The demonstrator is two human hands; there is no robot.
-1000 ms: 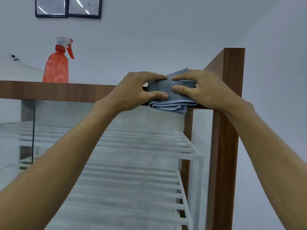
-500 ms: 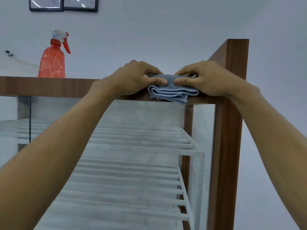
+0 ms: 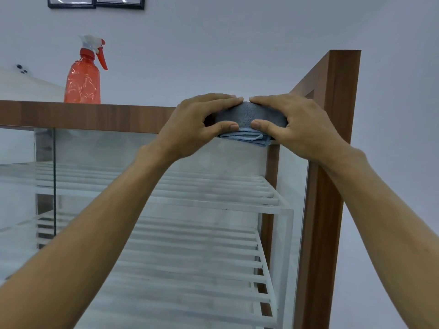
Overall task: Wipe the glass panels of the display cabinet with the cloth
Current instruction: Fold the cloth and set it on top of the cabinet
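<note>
- The left hand [image 3: 190, 129] and the right hand [image 3: 301, 124] both hold a folded blue-grey cloth [image 3: 249, 113] at the top front edge of the display cabinet [image 3: 83, 117], close to its right corner.
- Left hand: fingers curled over the top of the cloth, thumb pressed against its front face, so it pinches the cloth's left end.
- Right hand: the same grip mirrored, fingers over the top and thumb on the front, pinching the right end.
- The fingertips of the two hands nearly meet above the cloth, and the two thumbs point at each other with a small gap between them.
- The cloth lies against the wooden top rail; its lower folds hang just over the upper edge of the front glass panel [image 3: 114, 150].
- Behind the glass, white slatted shelves [image 3: 213, 195] sit one above another.
- A wooden corner post [image 3: 332, 174] rises at the right, just beside the right wrist, with a narrow side glass panel [image 3: 293, 181] next to it.
- A red spray bottle [image 3: 83, 79] with a white and red trigger head stands upright on the cabinet top, well to the left of the hands.
- Two dark-framed pictures [image 3: 95, 2] hang on the pale wall above, cut off by the upper edge of the view.
</note>
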